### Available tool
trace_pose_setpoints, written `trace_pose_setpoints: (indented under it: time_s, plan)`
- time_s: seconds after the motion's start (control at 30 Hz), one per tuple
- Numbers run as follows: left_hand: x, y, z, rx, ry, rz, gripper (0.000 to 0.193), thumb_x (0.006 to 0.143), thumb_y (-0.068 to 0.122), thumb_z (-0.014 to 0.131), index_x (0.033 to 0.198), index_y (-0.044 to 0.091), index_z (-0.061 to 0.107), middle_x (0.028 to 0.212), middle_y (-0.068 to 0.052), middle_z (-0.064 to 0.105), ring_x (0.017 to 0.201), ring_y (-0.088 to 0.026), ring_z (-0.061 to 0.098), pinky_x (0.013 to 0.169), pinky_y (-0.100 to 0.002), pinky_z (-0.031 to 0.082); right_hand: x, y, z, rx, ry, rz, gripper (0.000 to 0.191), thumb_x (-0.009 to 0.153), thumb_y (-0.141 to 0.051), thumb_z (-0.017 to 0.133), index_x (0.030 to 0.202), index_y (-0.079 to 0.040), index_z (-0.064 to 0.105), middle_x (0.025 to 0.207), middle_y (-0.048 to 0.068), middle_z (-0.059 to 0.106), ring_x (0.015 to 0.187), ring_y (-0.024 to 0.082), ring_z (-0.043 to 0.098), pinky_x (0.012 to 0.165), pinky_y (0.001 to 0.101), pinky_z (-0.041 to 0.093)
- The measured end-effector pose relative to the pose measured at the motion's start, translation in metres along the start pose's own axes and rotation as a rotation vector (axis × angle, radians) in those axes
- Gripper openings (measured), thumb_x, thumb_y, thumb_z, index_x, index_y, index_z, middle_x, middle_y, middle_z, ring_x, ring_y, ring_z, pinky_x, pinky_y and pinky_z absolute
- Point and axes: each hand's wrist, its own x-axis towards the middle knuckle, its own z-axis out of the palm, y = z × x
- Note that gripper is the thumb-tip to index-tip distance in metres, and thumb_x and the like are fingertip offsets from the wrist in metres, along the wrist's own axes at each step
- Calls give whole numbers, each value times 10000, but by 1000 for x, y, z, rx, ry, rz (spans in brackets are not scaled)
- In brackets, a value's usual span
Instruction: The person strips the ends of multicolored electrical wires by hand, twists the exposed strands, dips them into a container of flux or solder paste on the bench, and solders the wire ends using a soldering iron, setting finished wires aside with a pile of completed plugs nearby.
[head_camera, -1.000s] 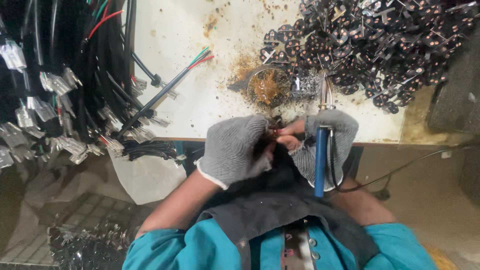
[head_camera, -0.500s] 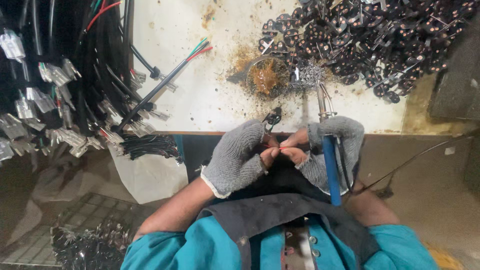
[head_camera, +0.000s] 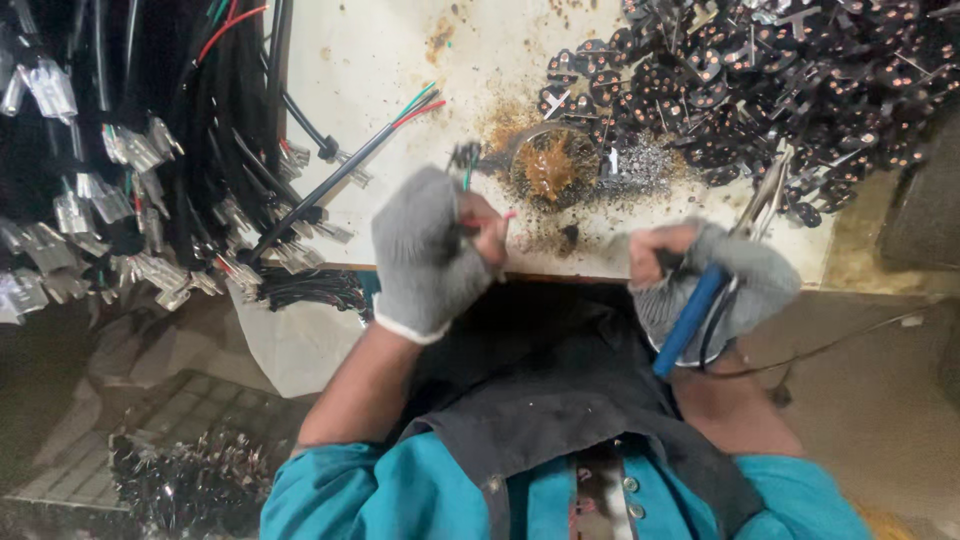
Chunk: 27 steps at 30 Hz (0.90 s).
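Cable end (head_camera: 465, 165): sticking up from between left hand (head_camera: 430, 250) fingers, which are pinching it. Right hand (head_camera: 715, 285) is gripping blue-handled iron (head_camera: 690, 320), fingers closed around it.

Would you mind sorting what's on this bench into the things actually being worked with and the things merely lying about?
In hand:
- left hand, gloved, pinching a small wired part
- right hand, gloved, gripping a blue-handled soldering iron
- brown-crusted round pot, just ahead of both hands

Lying about:
- pile of dark plug parts
- black cable bundle
- loose cable with coloured wires
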Motion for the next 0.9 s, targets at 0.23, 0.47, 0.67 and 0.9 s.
trace_pose_setpoints:
  time_s: [0.23,0.47,0.67,0.9]
  plan:
    - [35,-6,7,1,-26,-82,140,827,120,779,847,99,642,831,-64,656,756,-249,646,718,-362,521,32,-32,6,98,107,-147,83,1006,8,776,1047,-2,705,842,140,711,765,204,701,720,278,562]
    - [37,0,11,63,-39,-85,170,834,152,826,852,107,663,798,-62,617,739,-261,626,695,-374,498,40,-44,-2,7,65,-152,73,930,20,803,950,3,735,887,130,739,778,189,731,737,288,577]
    - [32,-4,15,96,-5,-30,180,834,176,824,889,107,667,833,-65,626,772,-268,637,710,-382,511,36,-41,0,94,92,-218,124,958,-38,814,968,-36,691,918,105,739,831,186,726,741,268,577]
    - [26,4,16,157,110,2,139,845,133,801,880,122,667,831,-86,613,789,-277,639,722,-376,515,29,-43,-6,-132,-24,-191,115,930,-79,825,1012,-69,745,885,106,732,783,210,715,705,291,546]
